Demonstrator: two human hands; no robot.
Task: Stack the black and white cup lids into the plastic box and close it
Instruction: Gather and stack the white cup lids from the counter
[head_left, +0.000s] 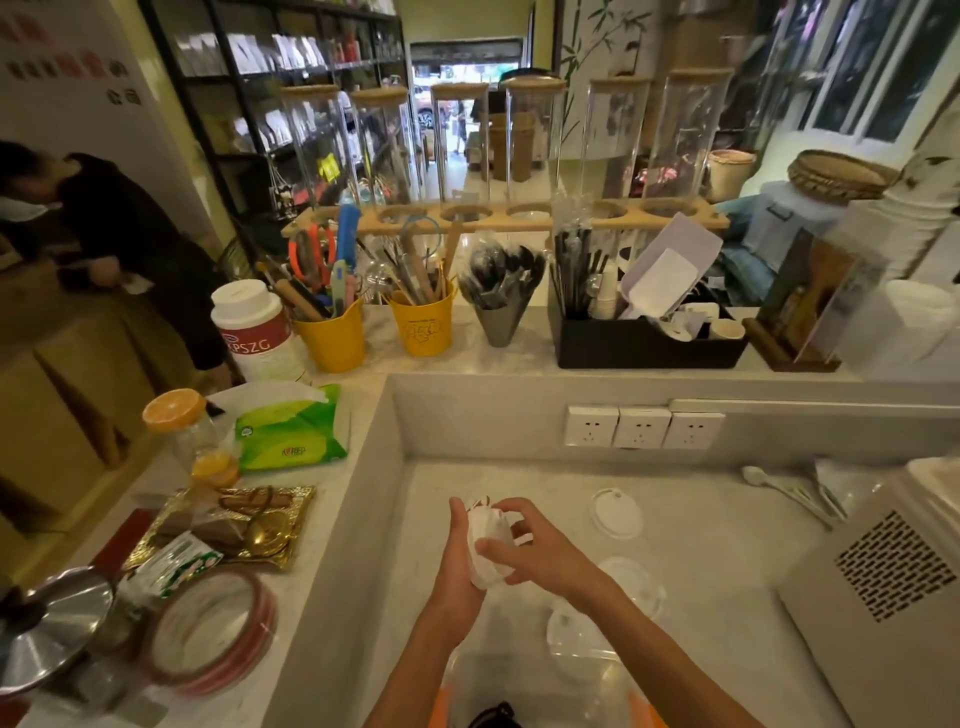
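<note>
A stack of white cup lids (488, 545) is held on edge above the grey counter. My left hand (460, 561) grips it from the left, and my right hand (524, 545) closes on it from the right with fingers curled over its top and side. A single white lid (616, 512) lies flat on the counter to the right. Two more white lids (631, 579) (571, 631) lie nearer me, partly under my right forearm. The clear plastic box (540, 680) sits at the bottom edge with a black lid (493, 717) showing inside it.
A white machine with a vent grille (883, 566) stands on the right. Spoons (789, 493) lie at the back right. A raised ledge (358, 519) on the left carries a tape roll (213, 639), a gold tray and jars. Wall sockets (641, 427) face me.
</note>
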